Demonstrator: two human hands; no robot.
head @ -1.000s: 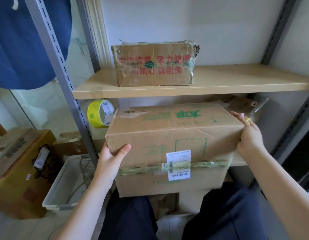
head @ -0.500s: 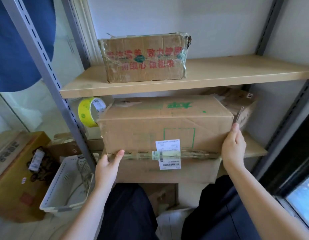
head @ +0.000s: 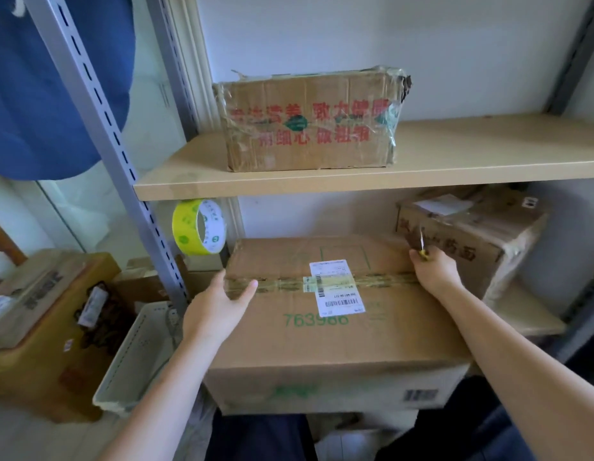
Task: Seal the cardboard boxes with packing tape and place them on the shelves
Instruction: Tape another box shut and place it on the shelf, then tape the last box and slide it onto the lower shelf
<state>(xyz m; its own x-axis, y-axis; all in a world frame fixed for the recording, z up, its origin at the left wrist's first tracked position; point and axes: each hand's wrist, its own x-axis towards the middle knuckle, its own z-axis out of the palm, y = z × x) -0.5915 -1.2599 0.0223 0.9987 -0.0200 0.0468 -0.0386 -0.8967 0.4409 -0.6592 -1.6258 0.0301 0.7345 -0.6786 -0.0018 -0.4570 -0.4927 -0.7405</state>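
A large cardboard box (head: 322, 337) lies flat, its far part on the lower shelf (head: 528, 321) and its near end over my lap. A taped seam and a white shipping label run across its top. My left hand (head: 216, 311) rests on the box's left top edge with the thumb stretched along the tape. At the far right corner my right hand (head: 435, 271) touches the box while holding small yellow-handled scissors (head: 421, 242), blade pointing up. A yellow tape roll (head: 197, 227) sits beside the shelf upright, under the upper shelf (head: 488, 154).
A taped box with red print (head: 309, 128) stands on the upper shelf's left half. Another brown box (head: 472, 234) fills the lower shelf's right side. A grey perforated upright (head: 116, 154), a white basket (head: 132, 354), brown boxes (head: 39, 327) and a blue cloth (head: 39, 94) are at my left.
The large box has tipped from standing upright to lying flat with its taped seam up, and has come down onto the lower shelf. Both hands moved onto its top edges.
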